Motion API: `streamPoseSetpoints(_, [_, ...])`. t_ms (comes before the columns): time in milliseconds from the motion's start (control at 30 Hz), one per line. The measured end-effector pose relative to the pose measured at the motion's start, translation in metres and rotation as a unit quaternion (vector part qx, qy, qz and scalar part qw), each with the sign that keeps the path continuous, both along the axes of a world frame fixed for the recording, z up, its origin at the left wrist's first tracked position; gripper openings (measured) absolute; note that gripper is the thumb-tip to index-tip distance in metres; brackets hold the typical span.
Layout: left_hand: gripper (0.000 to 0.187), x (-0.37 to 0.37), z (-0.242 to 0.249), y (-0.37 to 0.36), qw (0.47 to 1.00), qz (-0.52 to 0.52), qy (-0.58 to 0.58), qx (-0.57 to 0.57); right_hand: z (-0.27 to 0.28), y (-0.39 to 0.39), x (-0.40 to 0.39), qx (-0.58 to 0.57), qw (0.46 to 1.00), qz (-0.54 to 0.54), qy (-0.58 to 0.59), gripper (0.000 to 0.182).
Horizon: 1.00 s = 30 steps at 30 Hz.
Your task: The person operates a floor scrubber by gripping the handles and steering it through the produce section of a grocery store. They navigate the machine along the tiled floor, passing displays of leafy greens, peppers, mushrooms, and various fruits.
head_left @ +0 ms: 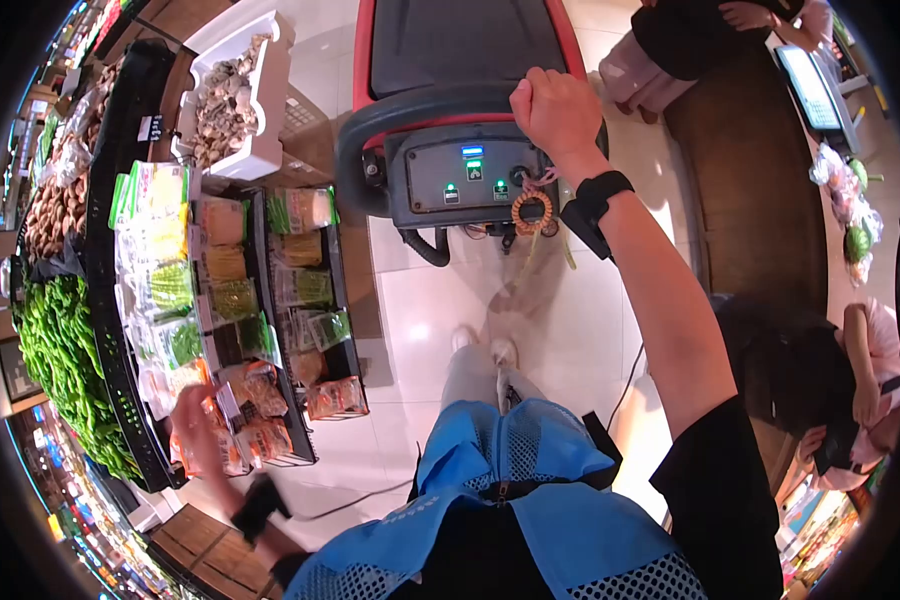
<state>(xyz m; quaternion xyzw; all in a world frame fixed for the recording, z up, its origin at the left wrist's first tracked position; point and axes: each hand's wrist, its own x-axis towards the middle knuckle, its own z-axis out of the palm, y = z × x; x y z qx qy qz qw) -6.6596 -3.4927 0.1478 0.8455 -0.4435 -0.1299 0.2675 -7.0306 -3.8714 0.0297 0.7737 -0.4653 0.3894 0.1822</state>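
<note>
Floor-cleaning machine sits right in front of me on the shiny floor, beside the veggie shelf.
My right hand is a tight fist on the round black handle bar, fingers squeezed together around it. My left hand is blurry down by the snack packs, so I cannot tell how its fingers are. I think I should hold firm, go slow, and keep away from the shelf.

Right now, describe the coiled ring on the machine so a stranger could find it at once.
Start at the red floor machine ahead, gripped on its grey handle bar by the right hand. Drop to its grey control panel with lit buttons. The coiled ring hangs at the panel's lower right: orange-brown, the only spiral loop there.
</note>
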Motion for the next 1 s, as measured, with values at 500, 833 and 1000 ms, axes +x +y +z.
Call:
streamPoseSetpoints(500, [0.028,-0.065,0.092,-0.543,0.787,-0.562,0.194,-0.164,0.016,-0.2,0.016,0.011,1.0,0.013,-0.004,0.011])
streamPoseSetpoints(833, [0.032,-0.172,-0.06,-0.685,0.913,-0.287,-0.216,-0.191,0.026,-0.348,0.013,-0.012,0.999,0.025,-0.016,0.009])
streamPoseSetpoints(1000, [0.03,-0.172,-0.061,-0.759,0.911,-0.271,-0.235,-0.203,0.026,-0.428,0.014,-0.004,1.0,0.021,-0.02,0.009])
